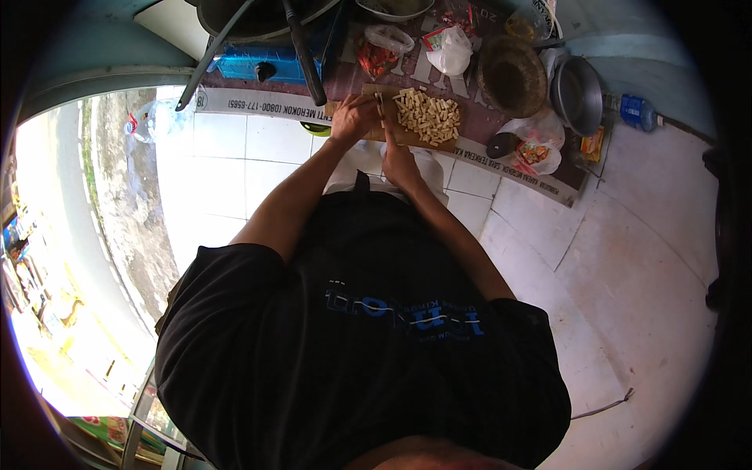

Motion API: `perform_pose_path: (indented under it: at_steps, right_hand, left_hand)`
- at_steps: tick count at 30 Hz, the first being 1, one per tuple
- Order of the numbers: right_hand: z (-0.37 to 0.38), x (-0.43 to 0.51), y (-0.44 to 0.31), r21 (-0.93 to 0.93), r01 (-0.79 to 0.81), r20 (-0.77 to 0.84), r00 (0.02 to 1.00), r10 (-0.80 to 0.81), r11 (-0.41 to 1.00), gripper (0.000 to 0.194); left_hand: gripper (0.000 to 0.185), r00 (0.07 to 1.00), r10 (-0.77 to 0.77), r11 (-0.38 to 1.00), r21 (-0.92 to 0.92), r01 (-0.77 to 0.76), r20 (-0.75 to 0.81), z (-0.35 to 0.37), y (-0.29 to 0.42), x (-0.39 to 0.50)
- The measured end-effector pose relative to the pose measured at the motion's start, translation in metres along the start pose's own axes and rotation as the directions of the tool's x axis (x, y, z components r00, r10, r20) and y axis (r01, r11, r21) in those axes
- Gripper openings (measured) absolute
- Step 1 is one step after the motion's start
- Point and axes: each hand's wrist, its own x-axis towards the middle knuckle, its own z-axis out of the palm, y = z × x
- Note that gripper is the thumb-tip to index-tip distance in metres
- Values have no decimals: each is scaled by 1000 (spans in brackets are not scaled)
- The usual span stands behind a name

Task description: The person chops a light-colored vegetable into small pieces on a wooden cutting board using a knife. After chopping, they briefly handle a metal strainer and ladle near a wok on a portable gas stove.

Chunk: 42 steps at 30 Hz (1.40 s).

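Note:
On a brown wooden cutting board (369, 89), my right hand (401, 163) grips a knife (382, 110), its index finger stretched forward along it. My left hand (354, 119) is at the board's left part, fingers bent down beside the blade against a pale food piece (378, 96). Most of that piece is hidden by the fingers. Just right of the knife lies a loose heap of small cut pale food sticks (427, 116), perhaps tempeh. Part of a green bowl (316, 128) shows below the table edge, left of my left forearm.
A blue gas stove (264, 66) carries a large wok (258, 17); long handles jut toward me. Behind the board are a bag of red chillies (376, 59) and a white plastic bag (452, 53). Rightward stand a stone mortar (511, 76), a grey metal pan (577, 96) and an opened bag (534, 154).

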Motion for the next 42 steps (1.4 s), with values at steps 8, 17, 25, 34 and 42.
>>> perform_pose_path:
  at_steps: [8, 17, 25, 34, 42]
  right_hand:
    - [-5, -27, 9, -25, -22, 85, 996, 24, 999, 93]
    - [-10, -52, 35, 19, -50, 193, 980, 45, 999, 85]
    - [-19, -54, 28, 129, -27, 96, 995, 15, 991, 77]
    - [-30, -38, 24, 155, 85, -57, 995, -77, 984, 76]
    - [-37, -49, 28, 233, 11, -114, 993, 16, 972, 74]
  left_hand:
    - [31, 1000, -18, 999, -29, 17, -26, -9, 8, 3]
    - [38, 997, -67, 990, -124, 64, -23, -32, 20, 11]
    - [28, 996, -55, 984, -176, 41, -72, -24, 5, 9]
    - [42, 983, -180, 964, -204, 170, -29, -36, 24, 20]
    - [63, 891, -433, 899, 134, 416, 136, -25, 60, 35]
